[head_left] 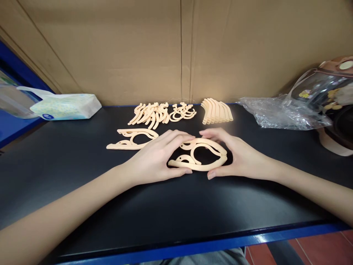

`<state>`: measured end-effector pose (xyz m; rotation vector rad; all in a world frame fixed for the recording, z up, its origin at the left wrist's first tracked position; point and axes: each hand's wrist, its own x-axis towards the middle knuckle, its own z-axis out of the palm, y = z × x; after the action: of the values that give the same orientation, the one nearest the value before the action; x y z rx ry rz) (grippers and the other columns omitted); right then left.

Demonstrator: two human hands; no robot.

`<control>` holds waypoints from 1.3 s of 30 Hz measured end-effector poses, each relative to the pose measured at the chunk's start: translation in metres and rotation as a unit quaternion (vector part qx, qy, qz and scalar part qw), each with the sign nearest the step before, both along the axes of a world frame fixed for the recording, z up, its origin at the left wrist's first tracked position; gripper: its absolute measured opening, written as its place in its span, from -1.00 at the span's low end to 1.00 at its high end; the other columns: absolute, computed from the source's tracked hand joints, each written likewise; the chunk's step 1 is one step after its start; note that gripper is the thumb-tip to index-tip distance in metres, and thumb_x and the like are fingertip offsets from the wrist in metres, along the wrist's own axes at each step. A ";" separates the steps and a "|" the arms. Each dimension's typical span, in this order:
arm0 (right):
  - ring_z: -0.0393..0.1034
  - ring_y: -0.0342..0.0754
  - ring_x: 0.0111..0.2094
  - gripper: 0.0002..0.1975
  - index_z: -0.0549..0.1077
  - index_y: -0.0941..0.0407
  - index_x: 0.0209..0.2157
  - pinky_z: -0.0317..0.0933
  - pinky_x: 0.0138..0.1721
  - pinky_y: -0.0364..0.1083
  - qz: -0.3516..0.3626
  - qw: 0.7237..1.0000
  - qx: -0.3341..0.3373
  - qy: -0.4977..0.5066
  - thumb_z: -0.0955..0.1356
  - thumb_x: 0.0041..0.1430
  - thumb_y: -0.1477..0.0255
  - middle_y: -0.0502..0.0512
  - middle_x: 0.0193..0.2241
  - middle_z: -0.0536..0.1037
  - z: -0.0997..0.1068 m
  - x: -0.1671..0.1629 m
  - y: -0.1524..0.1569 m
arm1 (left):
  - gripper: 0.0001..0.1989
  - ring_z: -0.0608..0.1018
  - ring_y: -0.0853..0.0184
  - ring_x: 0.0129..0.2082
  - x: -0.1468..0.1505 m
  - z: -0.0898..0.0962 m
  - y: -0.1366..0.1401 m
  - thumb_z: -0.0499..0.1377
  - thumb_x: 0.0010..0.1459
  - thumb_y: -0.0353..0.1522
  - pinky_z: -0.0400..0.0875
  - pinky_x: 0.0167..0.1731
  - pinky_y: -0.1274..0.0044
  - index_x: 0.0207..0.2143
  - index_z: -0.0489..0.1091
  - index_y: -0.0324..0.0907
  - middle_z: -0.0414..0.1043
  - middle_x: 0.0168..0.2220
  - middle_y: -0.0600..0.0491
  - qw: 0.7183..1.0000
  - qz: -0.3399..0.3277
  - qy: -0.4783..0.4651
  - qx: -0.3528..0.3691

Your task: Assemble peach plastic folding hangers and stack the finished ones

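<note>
My left hand (pixel 157 156) was clamped on one end of a folded beige hanger (pixel 204 168); my right hand (pixel 242 154) curled around its other end, though I couldn't tell whether it gripped. A second hanger (pixel 124 147) lay leftward on the black table (pixel 176 209), loose curved pieces (pixel 153 110) behind.

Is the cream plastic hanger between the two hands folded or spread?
Folded: the hanger has both curved arms meeting near the right hand and running toward the left hand, the hook between them.
</note>
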<state>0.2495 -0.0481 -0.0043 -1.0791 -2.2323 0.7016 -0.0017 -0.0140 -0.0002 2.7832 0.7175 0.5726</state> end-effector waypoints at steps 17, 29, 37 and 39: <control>0.39 -0.16 -0.47 -0.60 0.26 0.10 0.01 0.22 -0.41 -0.14 -0.054 0.947 -0.240 0.209 0.37 0.16 0.33 0.02 -0.40 0.58 0.003 -0.004 0.004 | -0.39 0.33 0.14 0.13 0.004 0.000 -0.004 0.24 0.13 -0.20 0.28 0.09 0.36 0.16 0.15 -0.17 0.27 0.14 -0.10 0.999 -0.016 0.012 0.039; 0.38 -0.19 -0.54 -0.63 0.35 0.12 -0.04 0.17 -0.57 -0.20 -0.048 0.941 -0.270 0.200 0.39 0.16 0.27 0.02 -0.42 0.57 0.004 -0.004 0.006 | -0.40 0.34 0.16 0.12 -0.002 0.003 0.000 0.18 0.18 -0.14 0.28 0.10 0.38 0.16 0.16 -0.26 0.26 0.14 -0.15 0.994 0.029 0.012 0.108; 0.39 -0.17 -0.49 -0.59 0.38 0.12 -0.01 0.27 -0.44 -0.15 -0.036 0.930 -0.292 0.221 0.41 0.13 0.27 0.04 -0.40 0.59 0.002 -0.005 0.005 | -0.40 0.35 0.18 0.10 0.003 0.004 -0.005 0.18 0.16 -0.23 0.25 0.10 0.39 0.19 0.15 -0.30 0.27 0.14 -0.13 0.990 0.030 0.041 0.132; 0.41 -0.16 -0.46 -0.55 0.36 0.09 0.04 0.28 -0.41 -0.15 -0.027 0.929 -0.292 0.225 0.41 0.13 0.29 0.04 -0.36 0.59 0.001 -0.004 0.005 | -0.39 0.34 0.19 0.10 0.003 0.005 -0.006 0.18 0.15 -0.22 0.24 0.10 0.40 0.19 0.14 -0.32 0.27 0.14 -0.13 0.990 0.029 0.039 0.132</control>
<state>0.2451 -0.0430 -0.0030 -1.0907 -1.6250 1.4841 0.0016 -0.0200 0.0046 3.0513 0.7943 0.6142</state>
